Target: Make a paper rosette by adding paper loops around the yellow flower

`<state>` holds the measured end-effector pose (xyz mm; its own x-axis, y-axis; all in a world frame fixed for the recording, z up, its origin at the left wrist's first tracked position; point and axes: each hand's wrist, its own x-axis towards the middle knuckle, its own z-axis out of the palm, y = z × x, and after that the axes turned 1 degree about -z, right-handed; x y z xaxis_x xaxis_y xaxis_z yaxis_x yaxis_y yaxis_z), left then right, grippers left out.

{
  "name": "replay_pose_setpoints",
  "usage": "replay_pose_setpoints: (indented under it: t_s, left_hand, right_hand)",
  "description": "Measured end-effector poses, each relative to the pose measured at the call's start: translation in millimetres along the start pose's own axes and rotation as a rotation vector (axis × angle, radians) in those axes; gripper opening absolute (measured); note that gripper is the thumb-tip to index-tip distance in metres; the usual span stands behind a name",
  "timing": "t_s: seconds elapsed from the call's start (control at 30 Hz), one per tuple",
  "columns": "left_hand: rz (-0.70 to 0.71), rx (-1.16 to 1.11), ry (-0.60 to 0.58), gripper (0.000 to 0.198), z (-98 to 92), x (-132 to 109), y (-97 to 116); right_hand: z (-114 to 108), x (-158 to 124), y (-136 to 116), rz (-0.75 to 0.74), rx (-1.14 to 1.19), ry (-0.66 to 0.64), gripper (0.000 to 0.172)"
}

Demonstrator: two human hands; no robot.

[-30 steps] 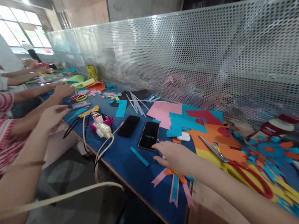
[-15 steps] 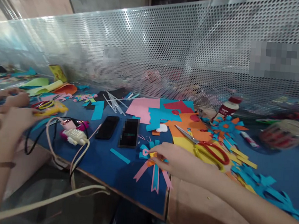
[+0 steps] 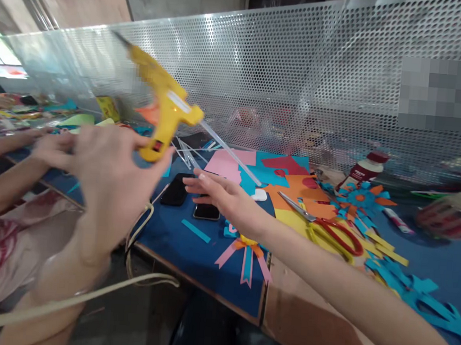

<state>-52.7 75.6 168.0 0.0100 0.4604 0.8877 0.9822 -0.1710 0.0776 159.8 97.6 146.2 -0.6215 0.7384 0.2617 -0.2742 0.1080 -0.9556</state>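
Note:
My left hand (image 3: 112, 176) is raised at the left, its fingers around the handle of a yellow glue gun (image 3: 163, 90). The gun's nozzle points up and left, and a long translucent glue stick (image 3: 232, 151) juts out of its back end. My right hand (image 3: 228, 199) hovers over the table with fingers stretched out, holding nothing. Beneath its fingers lie a black phone (image 3: 175, 190) and a second phone (image 3: 206, 212). A paper flower (image 3: 248, 248) with pink, blue and orange tails lies just below my right wrist, partly covered by it.
Red-and-yellow scissors (image 3: 333, 236) rest on coloured paper (image 3: 286, 217). Further right are a blue-orange paper flower (image 3: 362, 199), a bottle (image 3: 362, 172) and a clear jar (image 3: 450, 216). A pale cable (image 3: 117, 289) crosses the lower left. A co-worker's hand (image 3: 52, 150) is at the left.
My left hand has lifted the glue gun from the table up into the air. My right hand has let go of the paper flower and moved up and left.

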Motion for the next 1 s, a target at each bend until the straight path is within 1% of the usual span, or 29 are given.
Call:
replay_pose_setpoints:
  t_s: [0.03, 0.07, 0.1, 0.13, 0.2, 0.27, 0.33, 0.37, 0.4, 0.47, 0.5, 0.53, 0.57, 0.6, 0.63, 0.67, 0.7, 0.73, 0.8, 0.9, 0.97, 1.0]
  left_hand:
    - [0.014, 0.095, 0.029, 0.029, 10.0, 4, 23]
    - [0.070, 0.128, 0.036, 0.028, 16.4, 3, 41]
    - [0.112, 0.129, 0.028, 0.026, 20.1, -1, 56]
    - [0.115, 0.118, 0.028, 0.024, 22.0, -7, 66]
    - [0.103, 0.084, 0.036, 0.018, 22.9, -21, 77]
    - [0.091, 0.053, 0.033, 0.018, 21.7, -32, 80]
    - [0.106, -0.026, -0.017, 0.018, 18.4, -40, 76]
    - [0.133, -0.100, -0.069, 0.017, 15.7, -43, 72]
    - [0.170, -0.186, -0.133, 0.021, 12.5, -46, 68]
    - [0.249, -0.351, -0.266, 0.048, 5.8, -53, 56]
    - [0.259, -0.387, -0.299, 0.060, 3.1, -57, 49]
    - [0.249, -0.397, -0.318, 0.063, 1.4, -62, 43]
    - [0.249, -0.408, -0.385, 0.061, 1.1, -66, 36]
    - [0.254, -0.423, -0.485, 0.054, 2.3, -71, 29]
    - [0.257, -0.440, -0.571, 0.042, 5.0, -76, 23]
    - [0.251, -0.450, -0.626, 0.033, 9.0, -81, 18]
    - [0.247, -0.447, -0.640, 0.029, 13.9, -86, 13]
    - [0.253, -0.434, -0.648, 0.027, 19.2, -91, 10]
    - [0.304, -0.429, -0.732, 0.027, 29.3, -101, 4]
    - [0.347, -0.454, -0.816, 0.029, 39.2, -116, 1]
    - [0.331, -0.463, -0.828, 0.031, 43.1, -123, 2]
    - [0.319, -0.465, -0.834, 0.032, 45.3, -124, 2]
  right_hand:
    - [5, 5, 0, -0.022, 0.070, 0.010, 0.047]
    - [9, 10, 0, -0.041, 0.135, 0.029, 0.044]
    - [13, 14, 0, -0.054, 0.192, 0.056, 0.041]
    - [15, 18, 1, -0.062, 0.241, 0.090, 0.038]
    - [19, 24, 4, -0.074, 0.310, 0.152, 0.034]
    - [22, 26, 7, -0.095, 0.336, 0.182, 0.032]
    - [23, 22, 8, -0.119, 0.320, 0.194, 0.029]
    - [23, 19, 7, -0.132, 0.303, 0.208, 0.027]
    - [22, 15, 4, -0.152, 0.285, 0.230, 0.024]
    - [17, 5, -6, -0.193, 0.242, 0.274, 0.021]
    - [12, 0, -13, -0.208, 0.213, 0.301, 0.020]
    - [7, -6, -21, -0.206, 0.173, 0.321, 0.020]
    - [1, -13, -30, -0.204, 0.127, 0.355, 0.020]
    - [-5, -20, -38, -0.184, 0.079, 0.375, 0.019]
    - [-11, -28, -46, -0.155, 0.032, 0.380, 0.017]
    - [-16, -36, -52, -0.109, -0.019, 0.376, 0.014]
    - [-22, -44, -56, -0.044, -0.072, 0.349, 0.012]
    - [-26, -52, -58, 0.019, -0.127, 0.325, 0.013]
    - [-34, -66, -55, 0.145, -0.222, 0.283, 0.014]
    - [-41, -78, -40, 0.366, -0.286, 0.231, 0.021]
    - [-45, -80, -30, 0.453, -0.296, 0.202, 0.025]
    - [-47, -78, -27, 0.457, -0.304, 0.193, 0.025]
